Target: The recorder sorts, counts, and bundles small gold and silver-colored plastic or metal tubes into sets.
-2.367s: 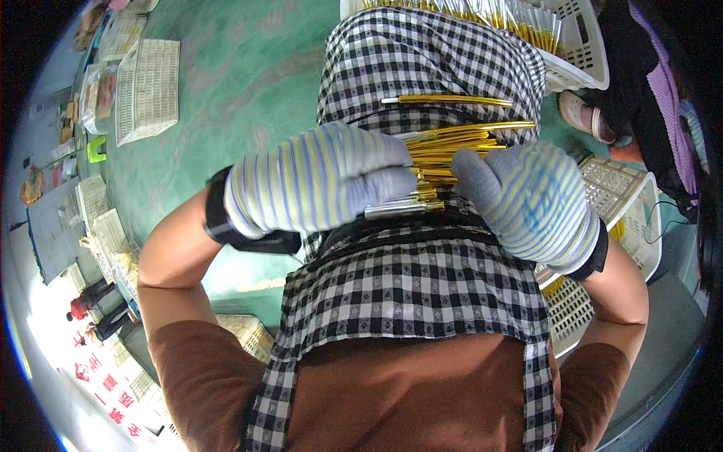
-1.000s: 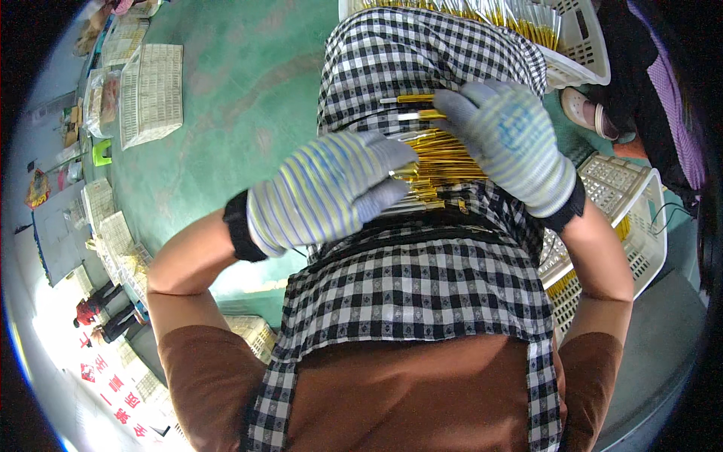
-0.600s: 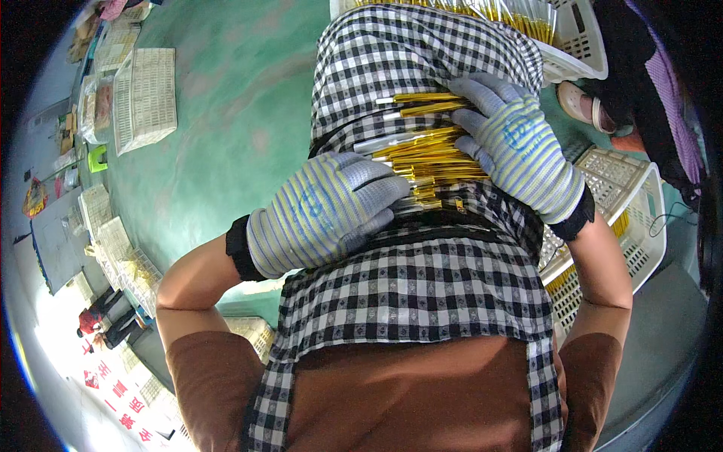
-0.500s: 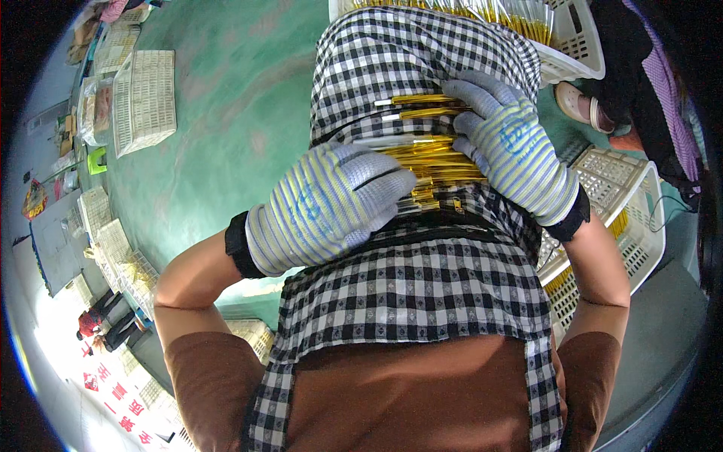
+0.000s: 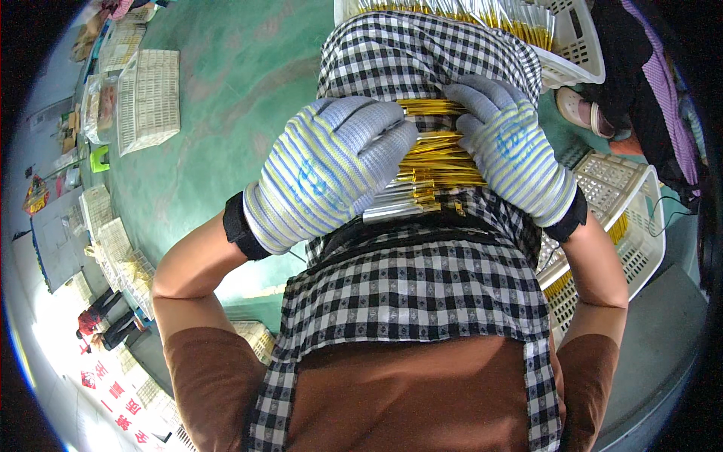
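Note:
A pile of slim gold-and-silver sticks (image 5: 440, 157) lies across my lap on the black-and-white checked apron (image 5: 422, 290). Both hands wear striped knit gloves. My left hand (image 5: 327, 177) is over the silver ends, fingers bent and pressed together; its fingertips are at the left tips of a small upper bunch of gold sticks (image 5: 429, 108). Its thumb and anything in its grasp are hidden. My right hand (image 5: 520, 154) curls its fingers round the right ends of that upper bunch, and its lower fingertips touch the pile.
Beyond my knees a white basket (image 5: 576, 38) holds many similar sticks. More white baskets (image 5: 640, 248) stand to my right, near another person's shoe (image 5: 576, 109). On the green floor at left is a pale crate (image 5: 151, 102). A grey surface (image 5: 663, 324) lies at lower right.
My left hand has moved up and slightly right, from the pile to the upper sticks, uncovering silver ends below. The separate upper sticks now lie closer together. My right hand has barely moved.

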Action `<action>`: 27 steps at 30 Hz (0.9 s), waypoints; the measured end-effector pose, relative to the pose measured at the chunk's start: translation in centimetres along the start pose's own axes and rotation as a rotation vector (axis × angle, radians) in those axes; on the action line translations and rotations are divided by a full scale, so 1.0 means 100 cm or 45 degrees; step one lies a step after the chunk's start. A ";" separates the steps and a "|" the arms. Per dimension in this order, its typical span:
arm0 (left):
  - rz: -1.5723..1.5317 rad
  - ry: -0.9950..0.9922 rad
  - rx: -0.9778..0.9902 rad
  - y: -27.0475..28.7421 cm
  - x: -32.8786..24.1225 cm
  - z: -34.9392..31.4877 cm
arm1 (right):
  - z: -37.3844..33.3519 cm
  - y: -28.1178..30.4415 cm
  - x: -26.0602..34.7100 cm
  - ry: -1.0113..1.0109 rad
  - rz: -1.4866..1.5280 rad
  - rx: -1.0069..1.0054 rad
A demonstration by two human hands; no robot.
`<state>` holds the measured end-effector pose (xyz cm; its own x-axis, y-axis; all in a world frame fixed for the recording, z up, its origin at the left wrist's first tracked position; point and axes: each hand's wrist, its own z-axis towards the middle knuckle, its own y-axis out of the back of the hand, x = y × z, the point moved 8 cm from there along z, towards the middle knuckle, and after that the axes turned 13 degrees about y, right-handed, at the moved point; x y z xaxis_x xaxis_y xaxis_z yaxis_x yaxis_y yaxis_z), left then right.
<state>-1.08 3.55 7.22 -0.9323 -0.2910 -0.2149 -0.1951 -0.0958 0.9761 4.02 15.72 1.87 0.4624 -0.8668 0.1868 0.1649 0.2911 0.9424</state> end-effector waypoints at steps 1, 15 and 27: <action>0.001 -0.001 0.001 0.000 0.001 0.001 | 0.004 0.007 0.005 0.003 -0.039 -0.045; 0.056 0.036 0.360 0.014 -0.011 -0.007 | 0.003 0.046 0.048 0.189 0.398 0.135; 0.325 -0.170 -0.080 0.022 -0.025 -0.013 | -0.002 0.012 0.040 -0.099 1.494 0.275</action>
<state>1.23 2.85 9.90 -0.9814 -0.1857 0.0478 0.0665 -0.0958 0.9932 6.29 12.71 3.70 0.1774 -0.1418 0.9739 -0.4761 0.8537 0.2110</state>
